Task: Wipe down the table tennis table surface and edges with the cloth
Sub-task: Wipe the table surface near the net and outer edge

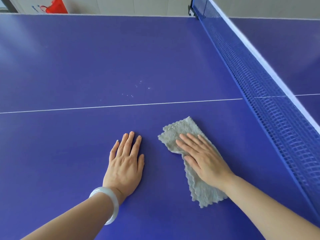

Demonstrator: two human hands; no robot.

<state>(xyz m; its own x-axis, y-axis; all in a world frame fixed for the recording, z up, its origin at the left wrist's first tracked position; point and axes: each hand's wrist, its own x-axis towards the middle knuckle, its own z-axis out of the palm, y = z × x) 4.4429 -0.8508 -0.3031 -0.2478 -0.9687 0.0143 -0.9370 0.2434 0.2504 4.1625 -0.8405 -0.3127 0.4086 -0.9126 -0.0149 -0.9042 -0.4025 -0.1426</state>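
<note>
**Flat right hand on grey cloth beside the net**

The right hand [200,160] lies palm down on a grey cloth [183,129], fingers straight and slightly spread, pressing it against the blue desk [86,66]. Nothing is curled or pinched. The cloth is folded into a long strip. One end shows beyond the fingertips and the other end reaches back under the wrist. It sits on the near side of the white centre line [121,106], close to the blue net [277,118] but not touching it.

The left hand [125,161] rests flat on the bare desk just beside the cloth, apart from it, with fingers extended and close together; it holds nothing. A pale bangle [110,203] circles the left wrist.

Beyond the centre line, a small scatter of whitish specks [136,89] marks the desk surface. The net runs diagonally across the right of the view, its white top band leading to a clamp at the far edge. Past that far edge, something red [55,6] stands against a light wall.
</note>
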